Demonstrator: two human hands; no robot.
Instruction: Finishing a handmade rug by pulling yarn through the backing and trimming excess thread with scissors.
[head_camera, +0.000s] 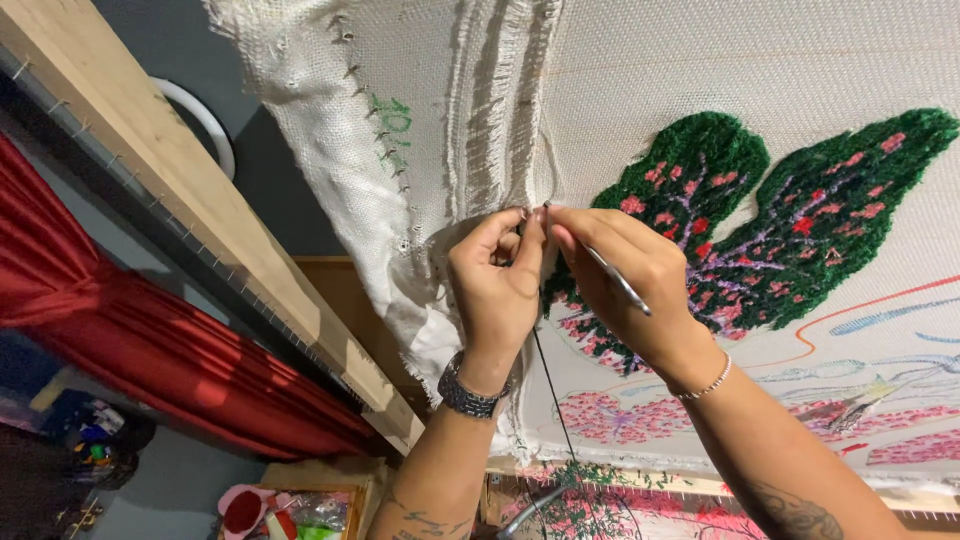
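Observation:
A cream backing cloth (700, 70) is stretched on a wooden frame (200, 210) and carries a tufted patch (800, 240) of dark green with pink, red and purple spots. My left hand (497, 280) pinches the cloth's folded edge beside the patch, fingers closed on a dark yarn strand (552, 385) that hangs down between my wrists. My right hand (625, 280) holds a thin metal hook tool (618, 282), its tip at the cloth next to my left fingertips. A beaded band sits on my left wrist, a thin chain on my right.
Nails line the frame's edge. A red curtain (150, 340) hangs at the left. Pink tufted shapes and drawn coloured outlines (880, 320) fill the cloth's lower right. Loose green and pink yarn (590, 500) lies below, with cluttered objects at the bottom left.

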